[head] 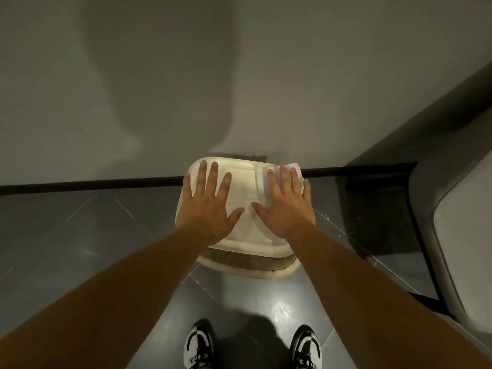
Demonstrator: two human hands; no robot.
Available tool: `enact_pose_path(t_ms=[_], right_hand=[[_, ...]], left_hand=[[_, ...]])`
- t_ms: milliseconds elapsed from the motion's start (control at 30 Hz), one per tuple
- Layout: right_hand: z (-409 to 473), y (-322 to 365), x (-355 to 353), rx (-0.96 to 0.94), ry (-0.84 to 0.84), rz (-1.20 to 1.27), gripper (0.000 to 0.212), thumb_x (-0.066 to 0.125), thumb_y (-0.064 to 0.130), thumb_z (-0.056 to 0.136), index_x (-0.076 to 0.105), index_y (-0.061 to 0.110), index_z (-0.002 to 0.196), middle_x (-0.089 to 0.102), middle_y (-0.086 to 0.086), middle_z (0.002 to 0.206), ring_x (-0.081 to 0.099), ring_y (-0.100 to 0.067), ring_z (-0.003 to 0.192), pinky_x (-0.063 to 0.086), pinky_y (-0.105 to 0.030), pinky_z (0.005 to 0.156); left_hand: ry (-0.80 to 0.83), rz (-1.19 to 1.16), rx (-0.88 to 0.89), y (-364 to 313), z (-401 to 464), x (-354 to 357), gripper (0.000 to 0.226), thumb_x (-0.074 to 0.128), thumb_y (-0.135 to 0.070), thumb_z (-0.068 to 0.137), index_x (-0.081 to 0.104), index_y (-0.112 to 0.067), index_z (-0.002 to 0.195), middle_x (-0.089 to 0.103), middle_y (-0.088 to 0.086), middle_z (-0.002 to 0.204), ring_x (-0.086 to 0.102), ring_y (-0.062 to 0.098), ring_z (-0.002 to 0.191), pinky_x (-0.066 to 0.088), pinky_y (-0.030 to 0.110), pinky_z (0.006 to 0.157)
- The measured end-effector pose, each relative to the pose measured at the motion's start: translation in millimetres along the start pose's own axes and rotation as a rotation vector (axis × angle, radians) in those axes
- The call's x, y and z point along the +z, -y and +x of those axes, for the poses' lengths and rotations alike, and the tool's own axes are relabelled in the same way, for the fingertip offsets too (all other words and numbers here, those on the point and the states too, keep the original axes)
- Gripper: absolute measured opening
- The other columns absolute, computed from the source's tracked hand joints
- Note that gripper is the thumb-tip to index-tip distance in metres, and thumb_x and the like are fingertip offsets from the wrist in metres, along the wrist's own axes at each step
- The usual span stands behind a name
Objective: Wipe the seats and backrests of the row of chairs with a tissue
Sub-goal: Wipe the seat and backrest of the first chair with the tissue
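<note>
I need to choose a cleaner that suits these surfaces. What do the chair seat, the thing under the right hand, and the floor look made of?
Chair seat: glossy cream moulded plastic, probably; it shows soft highlights and rounded edges.
Tissue: thin white paper, crumpled at its corner beyond the right hand.
Floor: dark grey polished tile, with grout lines and reflections.

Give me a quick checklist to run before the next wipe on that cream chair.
1. White tissue under the right hand: ok, pinned flat by straight fingers.
2. Left hand steadying the cream plastic chair seat: ok, palm flat.
3. Tissue reaching the seat's far edge: ok, it overhangs there.
4. Seat already clean: cannot tell.
5. Grey chair to the right waiting: ok, in view.
</note>
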State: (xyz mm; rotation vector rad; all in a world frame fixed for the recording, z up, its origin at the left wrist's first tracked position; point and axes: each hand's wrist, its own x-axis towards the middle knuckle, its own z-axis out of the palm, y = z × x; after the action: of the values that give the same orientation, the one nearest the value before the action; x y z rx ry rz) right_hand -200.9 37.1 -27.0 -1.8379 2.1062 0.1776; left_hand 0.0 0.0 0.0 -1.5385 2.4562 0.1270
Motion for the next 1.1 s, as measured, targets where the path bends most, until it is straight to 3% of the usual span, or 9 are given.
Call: enact_pose_path(t_ms=[333, 500, 667, 833, 1100], right_hand=[[29, -14, 32, 0.031, -0.058, -0.056, 0.089, 0.012, 0.087, 0.087, -0.019, 0.039, 0.155, -0.026, -0.004, 0.165, -0.027, -0.037, 0.149, -0.010, -0.064, 0.118], [36, -11, 36, 0.001, -0.094, -0.081, 0.084, 0.006, 0.084, 0.088, -0.023, 0.040, 0.153, -0.027, -0.003, 0.164, -0.028, -0.033, 0.149, -0.015, -0.060, 0.118], [33, -8, 41, -0.013, -0.098, -0.048, 0.072, 0.005, 0.070, 0.098, -0.021, 0.035, 0.155, -0.027, -0.002, 0.165, -0.029, -0.028, 0.149, -0.018, -0.048, 0.120], [30, -5, 44, -0.027, -0.094, -0.012, 0.064, 0.009, 0.056, 0.104, -0.011, 0.031, 0.159, -0.016, 0.000, 0.167, -0.019, -0.026, 0.153, -0.014, -0.043, 0.123], [24, -5, 27, -0.041, -0.057, 0.137, 0.052, 0.025, 0.034, 0.111, 0.014, 0.024, 0.160, 0.003, -0.002, 0.169, -0.006, -0.022, 0.155, -0.014, -0.028, 0.113]], left_hand=[[0.022, -0.017, -0.016, -7, 23, 65, 0.090, -0.010, -0.078, 0.081, -0.014, -0.024, 0.153, -0.022, 0.008, 0.160, -0.021, 0.034, 0.146, -0.001, 0.060, 0.116], [-0.021, -0.114, -0.006, -6, 27, 76, 0.088, -0.008, -0.081, 0.083, -0.015, -0.028, 0.152, -0.022, 0.004, 0.160, -0.020, 0.030, 0.147, -0.002, 0.058, 0.117], [-0.059, -0.118, -0.003, -6, 26, 81, 0.086, 0.000, -0.079, 0.086, -0.012, -0.028, 0.154, -0.020, 0.003, 0.161, -0.019, 0.029, 0.147, -0.003, 0.057, 0.117], [-0.065, -0.127, -0.003, -4, 27, 83, 0.085, 0.003, -0.079, 0.087, -0.013, -0.029, 0.154, -0.021, 0.002, 0.161, -0.019, 0.028, 0.147, -0.003, 0.058, 0.117], [-0.014, -0.116, -0.001, -6, 27, 76, 0.086, -0.004, -0.080, 0.083, -0.022, -0.030, 0.151, -0.027, 0.002, 0.159, -0.023, 0.029, 0.146, -0.005, 0.059, 0.117]])
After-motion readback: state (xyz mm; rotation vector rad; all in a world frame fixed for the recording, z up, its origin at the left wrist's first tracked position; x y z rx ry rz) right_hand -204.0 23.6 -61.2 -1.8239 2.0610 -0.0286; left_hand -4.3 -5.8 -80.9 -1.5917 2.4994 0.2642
